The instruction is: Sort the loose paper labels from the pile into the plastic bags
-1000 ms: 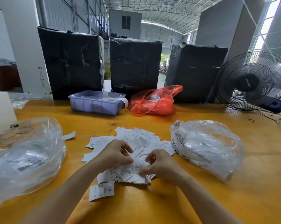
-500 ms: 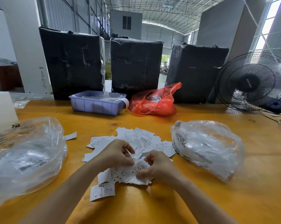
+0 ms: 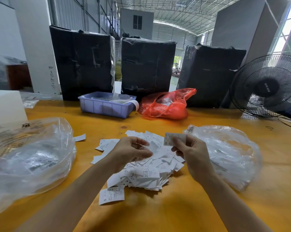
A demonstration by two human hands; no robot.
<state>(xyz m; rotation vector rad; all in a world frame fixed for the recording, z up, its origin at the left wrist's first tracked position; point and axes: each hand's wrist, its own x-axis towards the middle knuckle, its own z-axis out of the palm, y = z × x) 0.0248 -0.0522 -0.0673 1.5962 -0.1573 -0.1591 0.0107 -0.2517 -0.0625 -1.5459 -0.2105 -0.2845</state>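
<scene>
A single label (image 3: 170, 139) is pinched by the right hand (image 3: 192, 154) above the pile (image 3: 146, 173) on the table (image 3: 183, 206); the left hand (image 3: 130, 150) is held loosely curled, whether holding anything cannot be told.

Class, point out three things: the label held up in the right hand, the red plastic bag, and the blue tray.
Held label (image 3: 169, 139), head view, its printed face.
Red plastic bag (image 3: 168, 111), head view, its bulging front.
Blue tray (image 3: 106, 108), head view, its front wall.

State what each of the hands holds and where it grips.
Right hand pinches a paper label by its right end. Left hand has curled fingers; whether it holds a label cannot be told.
</scene>
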